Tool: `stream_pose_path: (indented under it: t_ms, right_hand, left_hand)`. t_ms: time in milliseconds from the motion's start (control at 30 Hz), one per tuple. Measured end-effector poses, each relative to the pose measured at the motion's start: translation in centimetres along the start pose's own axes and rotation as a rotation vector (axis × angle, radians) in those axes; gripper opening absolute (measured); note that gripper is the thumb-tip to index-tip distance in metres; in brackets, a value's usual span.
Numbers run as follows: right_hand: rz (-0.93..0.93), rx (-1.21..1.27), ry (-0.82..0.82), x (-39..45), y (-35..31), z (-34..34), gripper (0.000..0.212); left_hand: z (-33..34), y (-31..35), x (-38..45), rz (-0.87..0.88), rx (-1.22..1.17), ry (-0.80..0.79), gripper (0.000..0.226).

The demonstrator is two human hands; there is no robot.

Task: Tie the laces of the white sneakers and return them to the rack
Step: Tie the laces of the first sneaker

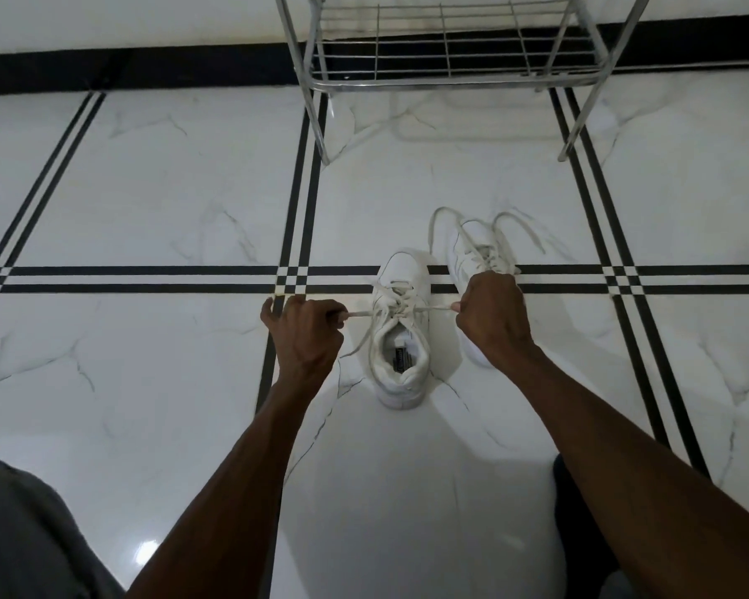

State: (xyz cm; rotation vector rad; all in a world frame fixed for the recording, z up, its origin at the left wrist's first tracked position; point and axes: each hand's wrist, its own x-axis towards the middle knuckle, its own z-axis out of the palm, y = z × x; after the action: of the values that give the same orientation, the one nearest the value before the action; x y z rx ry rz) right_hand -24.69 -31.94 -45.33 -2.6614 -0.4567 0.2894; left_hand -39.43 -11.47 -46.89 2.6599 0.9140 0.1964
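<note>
Both white sneakers were on the tiled floor (148, 188), in front of the metal rack (446, 58), toes toward it.

Near sneaker (401, 335): mid-tie. Left hand (303, 335) had its grip clamped on one lace end on the side of the shoe away from the second sneaker; right hand (491, 317) had its grip clamped on the other end, on the side toward it. The lace (433, 308) ran taut and roughly level between both fists across the tongue. Looked like a first cross or knot being cinched; couldn't tell whether a bow was formed. One loose tail trailed onto the floor at the left-hand side of the shoe.

Second sneaker (476, 252): sat just beside the first, slightly closer to the rack, partly hidden behind the right hand. Its laces (439, 222) lay splayed in open loops toward the rack, untied by the look of it.

Rack's bottom shelf was bare in the visible part.

Status, my read: early. First shoe's knot in progress, second shoe untouched, both returns to the rack not yet done.
</note>
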Motion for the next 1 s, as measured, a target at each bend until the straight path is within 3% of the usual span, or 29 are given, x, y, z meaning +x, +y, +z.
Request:
stream_pose_path:
  t_ms: [200,300,400,467,533,600,733,900,1000]
  right_hand:
    - [-0.034,-0.172,0.022,0.5,0.2,1.1,0.021]
    - [-0.167,-0.296,-0.014,0.8,-0.2,1.1,0.011]
    - [-0.43,-0.131,-0.167,0.8,-1.5,0.6,0.054]
    - [-0.571,-0.116,-0.332,0.5,-2.6,0.6,0.065]
    - [-0.592,-0.158,-0.399,0.5,-3.0,1.2,0.059]
    - [-0.552,-0.149,-0.33,0.5,-2.7,1.0,0.043]
    - [-0.448,-0.367,-0.218,0.9,-1.0,-0.3,0.024]
    - [-0.378,-0.214,-0.257,0.3,-0.4,0.2,0.037]
    - [-0.453,-0.182,-0.232,-0.3,-0.5,1.9,0.016]
  left_hand:
    - [0.3,0.5,-0.5,-0.106,-0.132,-0.104,0.02]
    - [0.3,0.0,0.0,-0.076,-0.225,-0.177,0.017]
    - [0.5,0.0,0.3,-0.037,-0.291,-0.232,0.026]
    - [0.6,0.6,0.4,0.015,-0.315,-0.251,0.042]
    - [0.8,1.2,0.4,0.05,-0.332,-0.271,0.054]
    - [0.9,1.6,0.2,0.039,-0.35,-0.273,0.06]
    - [0.5,2.0,-0.2,-0.002,-0.431,-0.278,0.044]
    - [1.1,2.5,0.0,0.092,-0.459,-0.341,0.04]
    - [1.7,2.5,0.5,0.115,-0.314,-0.307,0.032]
